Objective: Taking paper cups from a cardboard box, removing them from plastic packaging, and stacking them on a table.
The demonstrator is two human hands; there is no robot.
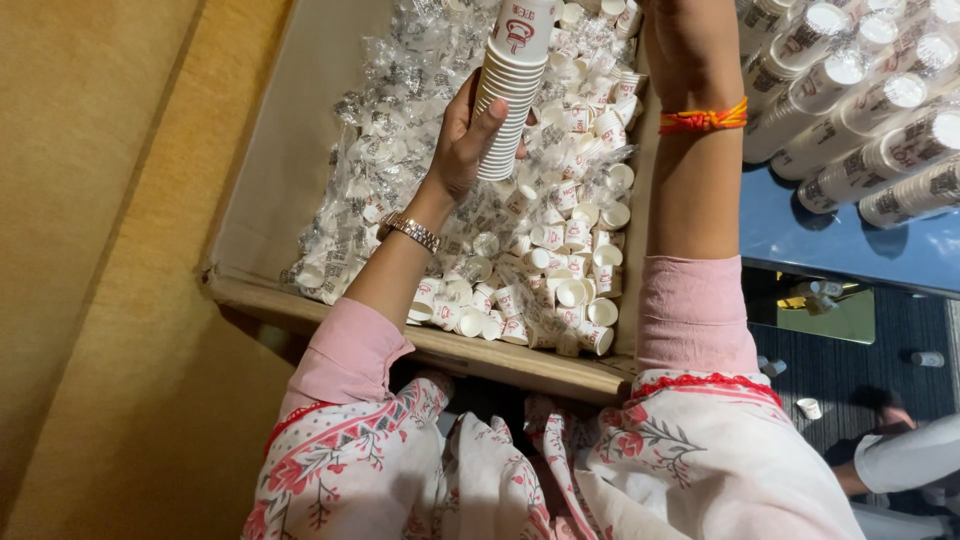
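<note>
The left hand (462, 148) wraps its fingers around a tall nested stack of small white paper cups (512, 92), thumb pressed across its near side. The stack's long axis runs up the frame, tilted slightly right, above the cardboard box (420, 345) of loose cups. The right hand (690, 40) is cut off; its fingers cannot be told.

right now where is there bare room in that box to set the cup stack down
Bare cardboard shows along the box's left wall, beside the heap of loose cups. The heap's middle and right are crowded. The blue table has a free strip below the lying stacks.
</note>
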